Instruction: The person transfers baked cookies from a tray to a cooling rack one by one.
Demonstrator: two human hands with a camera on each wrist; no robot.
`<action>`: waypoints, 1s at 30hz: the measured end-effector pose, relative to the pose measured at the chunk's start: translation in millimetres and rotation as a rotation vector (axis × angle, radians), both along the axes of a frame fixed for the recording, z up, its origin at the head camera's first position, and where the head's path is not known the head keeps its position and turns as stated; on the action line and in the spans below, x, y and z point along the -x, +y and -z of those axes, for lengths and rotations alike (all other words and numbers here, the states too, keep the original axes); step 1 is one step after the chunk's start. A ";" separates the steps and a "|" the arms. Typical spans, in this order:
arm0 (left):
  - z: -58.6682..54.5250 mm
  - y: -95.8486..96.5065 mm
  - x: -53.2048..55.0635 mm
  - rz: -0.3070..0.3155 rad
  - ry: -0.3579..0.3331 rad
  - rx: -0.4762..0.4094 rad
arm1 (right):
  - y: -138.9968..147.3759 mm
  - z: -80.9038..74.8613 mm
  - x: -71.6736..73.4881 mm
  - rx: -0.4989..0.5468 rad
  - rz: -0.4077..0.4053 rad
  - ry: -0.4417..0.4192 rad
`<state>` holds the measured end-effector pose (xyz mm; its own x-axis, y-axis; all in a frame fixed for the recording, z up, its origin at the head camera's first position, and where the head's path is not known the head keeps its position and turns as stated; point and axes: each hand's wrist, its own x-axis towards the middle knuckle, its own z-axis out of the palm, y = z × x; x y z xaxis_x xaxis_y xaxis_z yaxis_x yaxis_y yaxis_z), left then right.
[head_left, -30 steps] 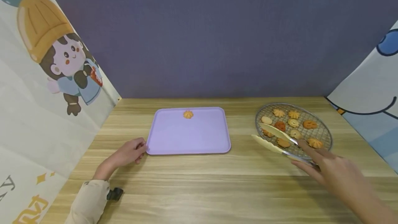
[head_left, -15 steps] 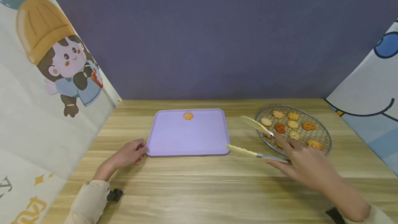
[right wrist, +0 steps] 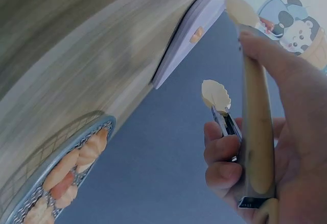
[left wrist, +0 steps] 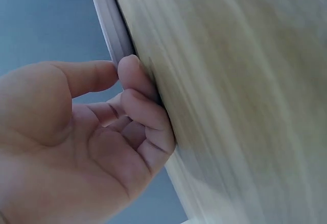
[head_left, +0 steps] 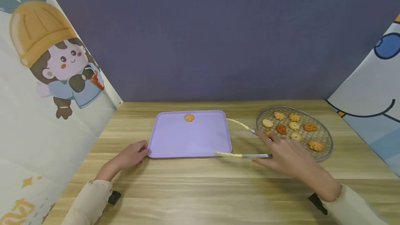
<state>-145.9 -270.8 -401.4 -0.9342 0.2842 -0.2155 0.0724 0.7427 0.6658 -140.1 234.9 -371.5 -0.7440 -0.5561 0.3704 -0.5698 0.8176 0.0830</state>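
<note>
My left hand point(head_left: 131, 155) pinches the near left corner of a lilac tray point(head_left: 190, 138); in the left wrist view, thumb and forefinger meet at the tray's rim point(left wrist: 110, 22). A fluted golden cookie point(head_left: 189, 117) lies by the tray's far edge. My right hand point(head_left: 289, 153) grips metal tongs point(head_left: 256, 156) with pale yellow tips. The tongs' arms are spread wide, with nothing between them. Their tips reach the tray's right side, one at its far corner, the other over its near edge. In the right wrist view the tongs' handle point(right wrist: 258, 127) lies along the palm.
A round wire rack point(head_left: 332, 141) with several assorted cookies stands on the right, partly behind my right hand. Wood-grain table point(head_left: 193, 190) extends in front of the tray. A dark blue wall point(head_left: 200, 37) rises behind, with printed panels on both sides.
My right hand has carried the tongs left from over the rack to the tray's right side, and their arms have spread wider. My left hand stays at the tray corner.
</note>
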 end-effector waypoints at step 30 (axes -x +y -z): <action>9.3 2.9 -2.9 -0.014 0.146 0.067 | -78.2 20.9 65.3 -0.018 -0.082 -0.128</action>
<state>-143.0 -267.9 -410.7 -0.9608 0.2605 -0.0948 0.1543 0.7864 0.5981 -205.4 156.7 -392.4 -0.7363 -0.6224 0.2654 -0.6414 0.7670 0.0195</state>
